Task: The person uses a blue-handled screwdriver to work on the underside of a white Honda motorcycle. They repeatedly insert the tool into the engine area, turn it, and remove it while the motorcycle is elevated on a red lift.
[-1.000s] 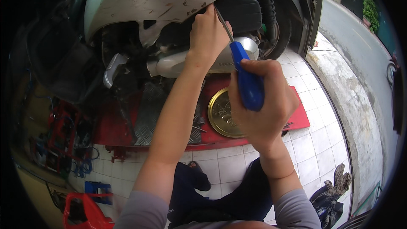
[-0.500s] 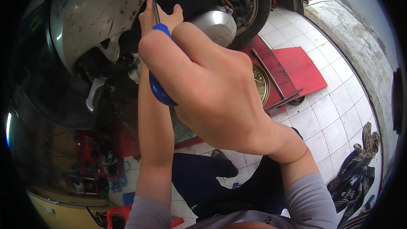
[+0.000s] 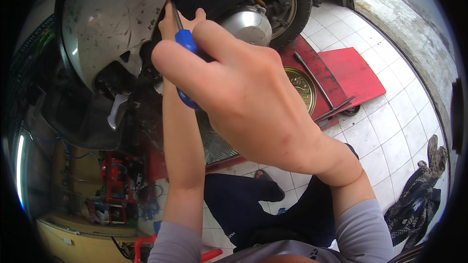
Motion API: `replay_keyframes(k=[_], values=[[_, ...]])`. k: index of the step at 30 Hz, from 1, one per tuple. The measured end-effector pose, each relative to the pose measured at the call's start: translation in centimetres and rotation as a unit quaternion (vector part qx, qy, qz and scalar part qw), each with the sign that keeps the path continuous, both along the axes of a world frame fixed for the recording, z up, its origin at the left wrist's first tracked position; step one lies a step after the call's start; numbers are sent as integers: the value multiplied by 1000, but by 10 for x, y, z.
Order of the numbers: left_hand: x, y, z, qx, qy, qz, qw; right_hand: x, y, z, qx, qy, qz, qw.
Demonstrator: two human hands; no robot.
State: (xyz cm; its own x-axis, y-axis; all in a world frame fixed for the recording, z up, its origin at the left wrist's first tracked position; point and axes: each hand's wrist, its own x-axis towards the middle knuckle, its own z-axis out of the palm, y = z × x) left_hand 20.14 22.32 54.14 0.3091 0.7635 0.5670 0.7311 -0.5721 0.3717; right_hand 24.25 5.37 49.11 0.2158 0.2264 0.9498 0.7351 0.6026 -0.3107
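One right hand (image 3: pixel 258 102) grips a faceted blue screwdriver (image 3: pixel 185 39).

The side panel (image 3: pixel 114 17) is on the L, w/ the wheel (image 3: pixel 294 7) to its R. L hand (image 3: pixel 169 27) is at the panel's R edge. R hand (image 3: pixel 248 92) is nearer, w/ the screwdriver (image 3: pixel 184 38) in it, front end by the L hand. R of the R hand, a dish (image 3: pixel 307 90) & rod (image 3: pixel 312 77) lie on the stand (image 3: pixel 325 74), dish on the L. A rag (image 3: pixel 414 204) is on the floor (image 3: pixel 380 131), far R; a foot (image 3: pixel 263 174) is on the floor too, this side of the stand.
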Motion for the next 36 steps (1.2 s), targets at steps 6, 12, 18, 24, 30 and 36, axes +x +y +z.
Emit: replay_keyframes(k=[6,12,18,24,30,36], values=[[1,5,-1,-13,-3,10,1000,-8,3,-3,-2,-11,-4,1000],[7,17,-4,3,-2,-56,998,-9,2,-5,-20,-23,-48,998],[-6,52,-2,59,66,33,996,-12,8,-3,16,32,-26,999],[10,12,0,-38,12,-26,999,-17,32,-7,84,108,-62,989],[0,-6,-1,-37,-5,-41,998,-16,40,-3,129,130,-79,980],[5,-3,-1,-29,-15,-46,998,-23,27,0,96,74,-55,991]])
